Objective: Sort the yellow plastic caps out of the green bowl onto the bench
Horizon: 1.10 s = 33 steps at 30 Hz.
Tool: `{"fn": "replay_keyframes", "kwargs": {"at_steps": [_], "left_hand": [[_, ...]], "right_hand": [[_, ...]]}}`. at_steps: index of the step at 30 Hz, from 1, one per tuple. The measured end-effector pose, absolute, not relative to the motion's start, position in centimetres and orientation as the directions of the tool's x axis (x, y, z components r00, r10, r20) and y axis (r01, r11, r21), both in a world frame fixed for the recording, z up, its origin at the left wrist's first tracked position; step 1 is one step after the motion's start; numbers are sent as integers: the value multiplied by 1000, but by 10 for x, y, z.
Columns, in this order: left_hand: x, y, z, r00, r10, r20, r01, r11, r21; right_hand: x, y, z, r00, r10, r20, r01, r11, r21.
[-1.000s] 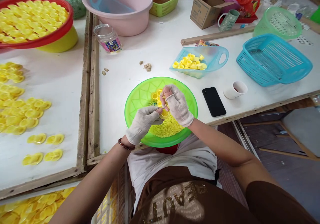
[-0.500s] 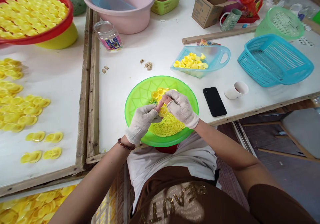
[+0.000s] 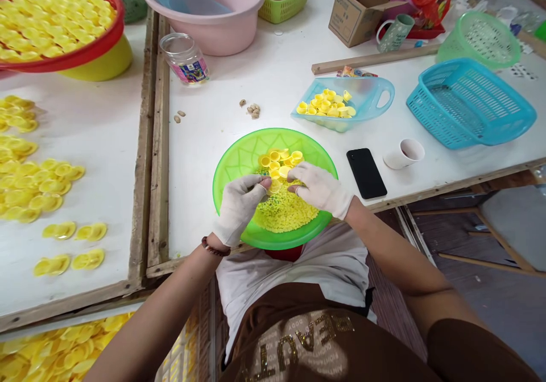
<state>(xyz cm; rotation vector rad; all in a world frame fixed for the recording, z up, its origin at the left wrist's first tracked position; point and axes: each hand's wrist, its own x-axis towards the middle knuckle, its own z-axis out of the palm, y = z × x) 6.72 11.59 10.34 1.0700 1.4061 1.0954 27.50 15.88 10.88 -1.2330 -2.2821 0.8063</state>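
Both hands wear white gloves with bare fingertips, over a round green basin. My left hand is closed in a pinch at the basin's left side; whatever lies between thumb and forefinger is too small to make out. Across from it, my right hand hovers above the contents, fingers bent and slightly apart from the thumb, nothing visible in them. Several small yellow plastic cups lie in the basin between and beyond the hands. Nearer to me spreads a heap of tiny yellow pieces, with some green bits beside it.
A blue scoop holding yellow cups, a black phone, a paper cup and a blue basket stand to the right. Behind are a clear jar and a pink tub. Wooden strips edge the table.
My hands were together at the fingertips over the basin; now they are apart. The right hand has moved right and down, the left stays near its place. More yellow cups show between them.
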Motion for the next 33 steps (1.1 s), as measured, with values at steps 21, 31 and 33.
{"fn": "replay_keyframes", "kwargs": {"at_steps": [21, 31, 33], "left_hand": [[63, 116, 100, -8, 972, -233, 82, 233, 969], [66, 111, 110, -42, 959, -281, -150, 272, 950], [52, 104, 119, -74, 974, -214, -105, 206, 973]], "right_hand": [[259, 153, 110, -524, 851, 26, 487, 325, -811], [284, 155, 108, -580, 808, 106, 615, 520, -593], [280, 148, 104, -625, 778, 69, 623, 550, -556]]}}
